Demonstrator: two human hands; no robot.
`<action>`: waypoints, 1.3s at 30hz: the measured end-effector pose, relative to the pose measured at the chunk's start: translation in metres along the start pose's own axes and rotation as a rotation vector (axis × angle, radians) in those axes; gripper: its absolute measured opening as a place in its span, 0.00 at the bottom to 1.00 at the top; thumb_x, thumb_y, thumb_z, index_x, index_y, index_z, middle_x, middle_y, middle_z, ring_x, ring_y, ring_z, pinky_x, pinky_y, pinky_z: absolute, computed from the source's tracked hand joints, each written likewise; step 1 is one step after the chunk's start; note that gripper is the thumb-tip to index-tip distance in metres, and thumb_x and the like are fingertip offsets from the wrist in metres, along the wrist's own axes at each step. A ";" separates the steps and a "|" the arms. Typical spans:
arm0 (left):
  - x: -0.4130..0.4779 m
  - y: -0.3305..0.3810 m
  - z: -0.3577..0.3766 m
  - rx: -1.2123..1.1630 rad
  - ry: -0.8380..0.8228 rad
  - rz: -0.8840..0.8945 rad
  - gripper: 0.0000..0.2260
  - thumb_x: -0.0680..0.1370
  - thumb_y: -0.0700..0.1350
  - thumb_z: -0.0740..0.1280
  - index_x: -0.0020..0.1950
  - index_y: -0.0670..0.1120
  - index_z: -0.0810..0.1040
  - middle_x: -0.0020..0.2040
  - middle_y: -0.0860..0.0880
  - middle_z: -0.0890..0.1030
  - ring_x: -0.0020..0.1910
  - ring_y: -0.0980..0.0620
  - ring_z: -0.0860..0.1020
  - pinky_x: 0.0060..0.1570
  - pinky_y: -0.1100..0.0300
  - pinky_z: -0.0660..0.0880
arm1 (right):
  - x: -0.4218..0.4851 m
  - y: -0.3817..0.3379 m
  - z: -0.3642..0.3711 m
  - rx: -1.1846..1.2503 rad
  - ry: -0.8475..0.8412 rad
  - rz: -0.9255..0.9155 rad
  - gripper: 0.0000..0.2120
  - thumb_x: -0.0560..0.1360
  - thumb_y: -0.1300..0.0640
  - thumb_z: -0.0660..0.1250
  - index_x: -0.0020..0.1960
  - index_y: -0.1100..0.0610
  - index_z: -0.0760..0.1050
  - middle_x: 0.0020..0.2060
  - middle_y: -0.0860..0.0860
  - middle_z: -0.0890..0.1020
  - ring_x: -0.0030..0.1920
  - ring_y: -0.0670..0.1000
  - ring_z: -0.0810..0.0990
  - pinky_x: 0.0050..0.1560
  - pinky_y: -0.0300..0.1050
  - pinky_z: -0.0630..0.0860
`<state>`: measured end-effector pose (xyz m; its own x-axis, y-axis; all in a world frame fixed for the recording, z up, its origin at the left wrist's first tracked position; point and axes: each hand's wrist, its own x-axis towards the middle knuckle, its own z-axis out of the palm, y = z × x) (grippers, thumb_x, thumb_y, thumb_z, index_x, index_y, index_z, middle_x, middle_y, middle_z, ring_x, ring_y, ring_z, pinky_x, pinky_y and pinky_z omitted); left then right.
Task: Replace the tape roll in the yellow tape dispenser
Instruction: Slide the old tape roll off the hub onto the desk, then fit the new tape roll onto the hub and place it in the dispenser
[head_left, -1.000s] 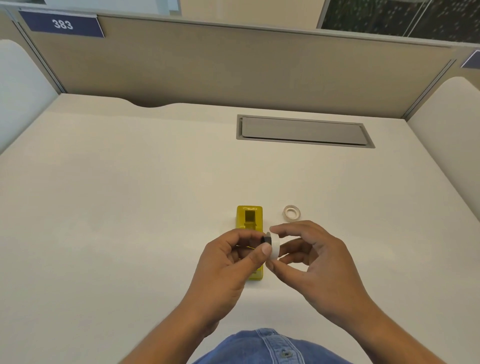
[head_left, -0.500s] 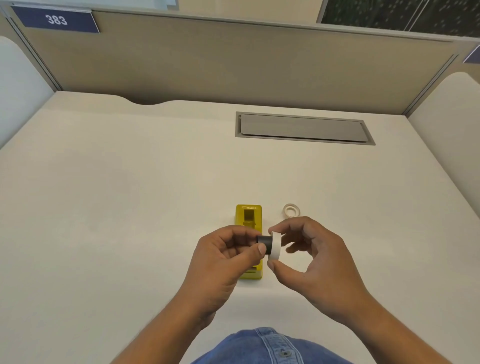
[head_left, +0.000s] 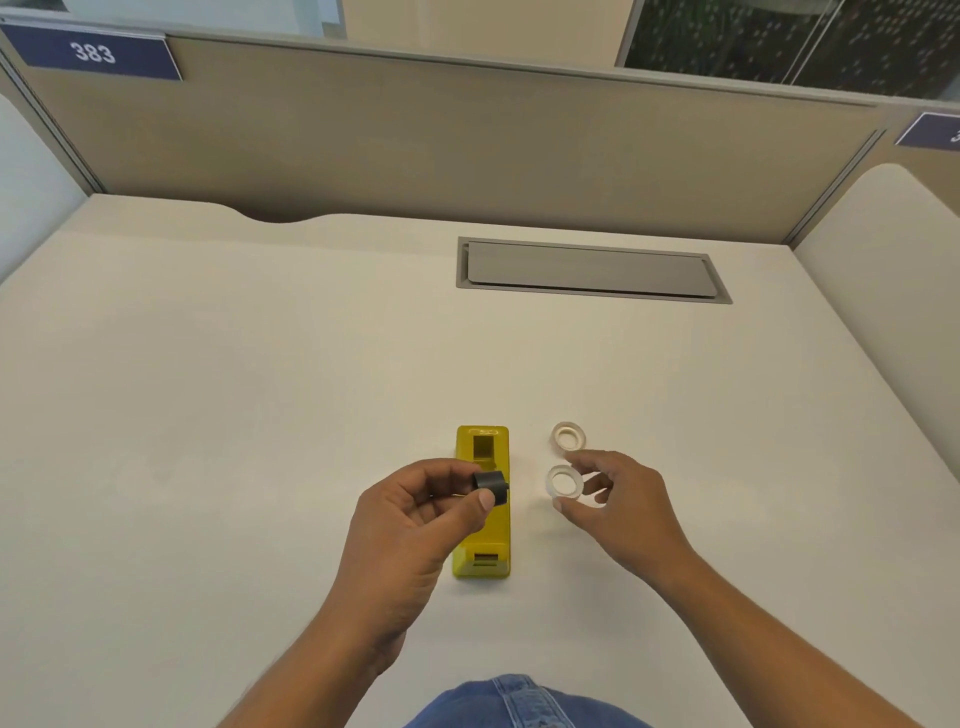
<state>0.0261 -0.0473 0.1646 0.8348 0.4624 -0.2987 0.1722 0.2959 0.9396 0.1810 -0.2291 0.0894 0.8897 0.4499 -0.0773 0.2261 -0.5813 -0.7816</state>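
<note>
The yellow tape dispenser (head_left: 483, 540) lies flat on the desk with its roll bay open. My left hand (head_left: 415, 519) pinches a small black core (head_left: 491, 486) between thumb and fingers, just above the dispenser's middle. To the right of the dispenser, my right hand (head_left: 618, 504) holds a whitish tape ring (head_left: 563, 482) between thumb and fingertips, low over the desk. A second whitish tape roll (head_left: 569, 435) lies flat on the desk just beyond it, apart from my fingers.
A grey cable hatch (head_left: 592, 270) is set into the desk further back. Beige partition walls (head_left: 467, 145) close off the back and sides. My blue denim clothing (head_left: 519, 701) shows at the near edge.
My hands have pulled apart. The whitish ring has come off the black core and moved right with my right hand, towards the other roll. My left hand keeps the core over the dispenser.
</note>
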 end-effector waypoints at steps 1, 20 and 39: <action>0.000 -0.001 0.000 0.001 0.003 -0.006 0.09 0.70 0.40 0.75 0.48 0.48 0.85 0.46 0.46 0.87 0.47 0.49 0.85 0.48 0.58 0.82 | 0.003 0.006 0.003 -0.028 -0.003 0.013 0.21 0.64 0.57 0.80 0.55 0.50 0.79 0.45 0.42 0.82 0.40 0.40 0.79 0.41 0.36 0.75; 0.011 -0.005 0.002 0.021 0.026 -0.049 0.18 0.61 0.52 0.76 0.49 0.49 0.85 0.46 0.47 0.88 0.46 0.49 0.85 0.51 0.52 0.79 | 0.018 0.040 0.016 -0.164 -0.076 0.065 0.29 0.63 0.48 0.79 0.61 0.49 0.74 0.50 0.44 0.78 0.44 0.41 0.75 0.47 0.37 0.71; 0.026 -0.017 -0.004 0.075 0.043 -0.083 0.07 0.74 0.39 0.72 0.50 0.48 0.84 0.46 0.47 0.87 0.45 0.48 0.85 0.44 0.60 0.82 | 0.083 0.039 0.010 -0.331 -0.152 0.050 0.31 0.66 0.52 0.73 0.68 0.48 0.71 0.59 0.48 0.72 0.56 0.50 0.76 0.55 0.47 0.74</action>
<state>0.0426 -0.0373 0.1399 0.7934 0.4744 -0.3814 0.2800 0.2718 0.9207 0.2595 -0.2075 0.0466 0.8393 0.4965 -0.2215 0.3219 -0.7821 -0.5335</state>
